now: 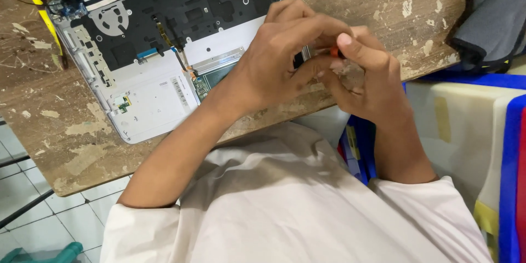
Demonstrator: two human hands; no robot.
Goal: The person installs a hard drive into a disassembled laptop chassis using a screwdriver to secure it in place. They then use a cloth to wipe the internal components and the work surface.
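Head view: both hands meeting at the near edge of the tabletop [383, 0], just right of the opened laptop [159, 85]. Left hand [282, 57] curled shut, fingers wrapped over something small and dark with a metal glint; what exactly, cannot tell. Right hand [367, 79] pinched closed, thumb and forefinger on a small orange-tipped tool [335, 51], most of it hidden between the palms. Laptop lying keyboard-side down, bottom cover off, dark board and ribbon cables exposed, its right near corner touching the left wrist, its left near corner close to the tabletop's front edge.

Judged from the grip: fine work on a small part held in the air. Best done with wrists braced on the tabletop's edge, tool kept in line with the part, light pressure, part kept over the wood and not over the lap, since anything dropped would fall to the tiled floor [33, 197].

Room: bare scuffed wood toward the far right corner, open for setting things down. Grey bag [493, 16] at the right edge, blue-edged plastic stool [482, 131] close by the right elbow, limiting swing there. Yellow cable [38, 8] along the far left corner, well apart from the hands.
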